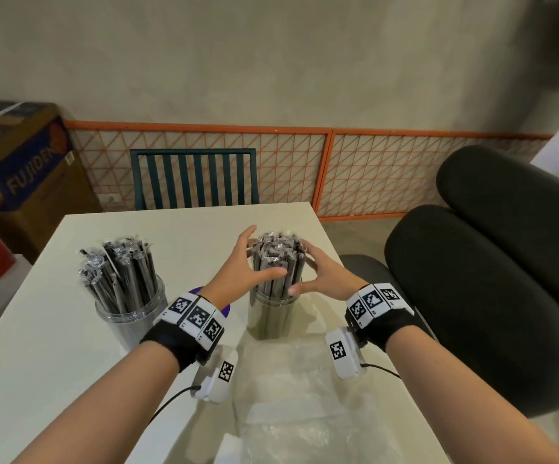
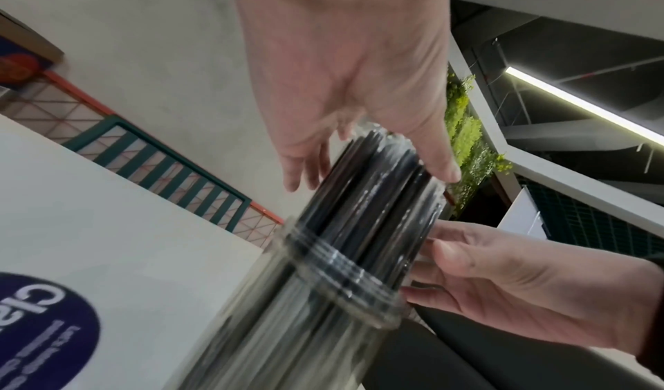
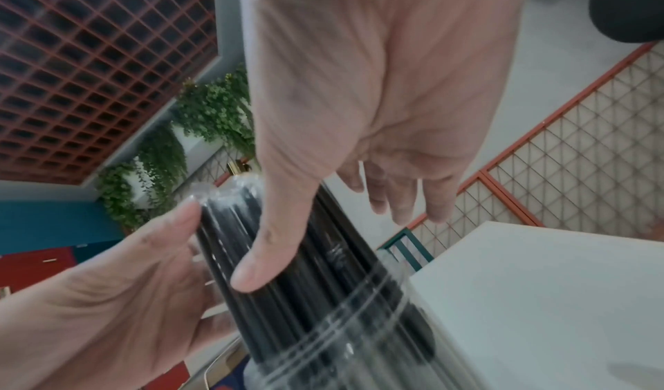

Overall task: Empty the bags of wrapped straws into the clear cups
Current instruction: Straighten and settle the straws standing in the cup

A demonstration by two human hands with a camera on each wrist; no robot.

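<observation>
Head view. Two clear cups stand on the white worktop (image 1: 53,329). The left cup (image 1: 130,321) holds a splayed bunch of wrapped straws (image 1: 120,272). The right cup (image 1: 273,316) holds a tight bundle of wrapped straws (image 1: 276,262) whose long axis is near upright, its upper part standing clear of the rim. The left hand (image 1: 241,267) and the right hand (image 1: 320,272) flank this bundle on opposite sides, about equally near, each with its thumb laid across the near face. An emptied clear plastic bag (image 1: 305,396) lies flat on the worktop, nearer the person than the right cup.

Left wrist view. The left hand (image 2: 345,64) is spread, fingers nearly straight; its thumb tip rests on the bundle (image 2: 377,197) above the ribbed cup rim (image 2: 345,271), and the fingers pass behind it. The picture is blurred, so firmness of contact cannot be told.

Right wrist view. The right hand (image 3: 380,89) is likewise open, its thumb pressing the side of the bundle (image 3: 316,277); its fingers extend beyond, apparently free of the straws. The left hand's fingers (image 3: 179,220) touch the opposite side.

Judgement: the straws appear seated; both hands seem to be steadying or squaring the bundle along its upright axis.
</observation>
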